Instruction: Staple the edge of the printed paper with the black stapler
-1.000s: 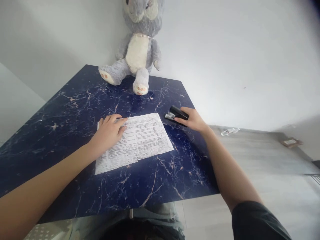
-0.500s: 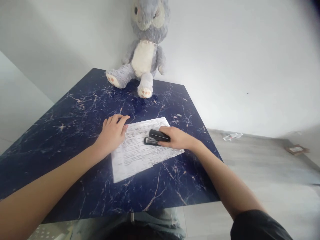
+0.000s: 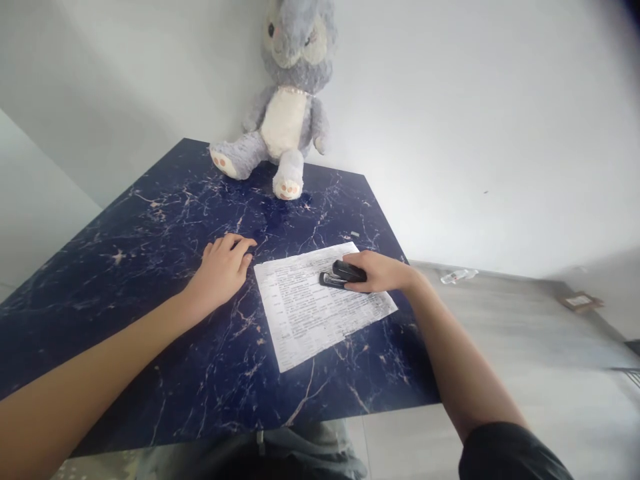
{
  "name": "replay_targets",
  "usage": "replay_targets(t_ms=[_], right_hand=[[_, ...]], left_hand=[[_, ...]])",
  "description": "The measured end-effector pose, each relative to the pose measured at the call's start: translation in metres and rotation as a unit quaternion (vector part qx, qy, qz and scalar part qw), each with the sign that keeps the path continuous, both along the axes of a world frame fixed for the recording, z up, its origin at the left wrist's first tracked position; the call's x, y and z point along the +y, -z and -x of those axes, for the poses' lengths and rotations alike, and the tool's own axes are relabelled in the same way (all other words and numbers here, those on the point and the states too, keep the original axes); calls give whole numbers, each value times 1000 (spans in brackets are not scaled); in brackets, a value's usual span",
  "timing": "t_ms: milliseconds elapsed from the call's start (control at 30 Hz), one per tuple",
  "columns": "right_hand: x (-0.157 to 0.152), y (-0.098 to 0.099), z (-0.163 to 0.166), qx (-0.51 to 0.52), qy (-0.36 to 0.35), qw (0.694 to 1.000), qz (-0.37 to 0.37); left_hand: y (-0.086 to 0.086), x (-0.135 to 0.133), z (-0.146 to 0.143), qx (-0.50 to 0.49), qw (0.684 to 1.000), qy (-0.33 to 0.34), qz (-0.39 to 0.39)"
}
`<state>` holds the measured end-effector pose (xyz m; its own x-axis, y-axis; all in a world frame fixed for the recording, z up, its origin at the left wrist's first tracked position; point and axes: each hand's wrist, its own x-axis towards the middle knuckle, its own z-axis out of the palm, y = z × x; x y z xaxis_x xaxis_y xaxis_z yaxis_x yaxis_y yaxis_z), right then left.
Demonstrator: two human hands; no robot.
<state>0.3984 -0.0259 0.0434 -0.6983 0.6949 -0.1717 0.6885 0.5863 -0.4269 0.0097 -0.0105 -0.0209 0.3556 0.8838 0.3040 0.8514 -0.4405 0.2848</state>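
Paper [image 3: 320, 303] slid right, out from under our left hand [image 3: 223, 270], now flat on table [image 3: 150, 227]. Right hand [image 3: 380, 272] wrapped around stapler [image 3: 343, 275] on paper: small, hard; paper thin, floppy.

The table [image 3: 150, 227] is dark navy with thin pale marble veins. On it, at centre frame, lies a white sheet [image 3: 320, 313] covered in dense black print, and on that a black stapler [image 3: 343, 274] with a silvery front. At the top centre sits a grey plush rabbit [image 3: 287, 100] with a cream belly and pink paw pads. The wall [image 3: 475, 120] is white
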Motion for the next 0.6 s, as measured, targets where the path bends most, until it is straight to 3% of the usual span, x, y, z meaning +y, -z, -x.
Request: replay_targets(t_ms=[67,133,200,267,333,467,600], right_hand=[[3,0,-10,9,-22,998,60],[8,2,-22,27,-2,997,71],[15,9,-30,44,86,995,-11],[20,24,-32,34,186,974,-128],[25,44,-27,-12,231,957,-172],[31,75,-4,-103,240,956,-134],[40,79,30,-117,211,959,-147]], left_hand=[[0,0,0,-3,1000,-1,3],[-1,-1,-1,-10,1000,-3,3],[-2,-1,-1,-24,1000,-5,-1],[-5,-2,-2,-44,999,-6,-8],[-11,-4,-3,-71,997,-3,-16],[-26,-14,-5,-163,985,6,-49],[-37,-26,-6,-226,967,6,-118]])
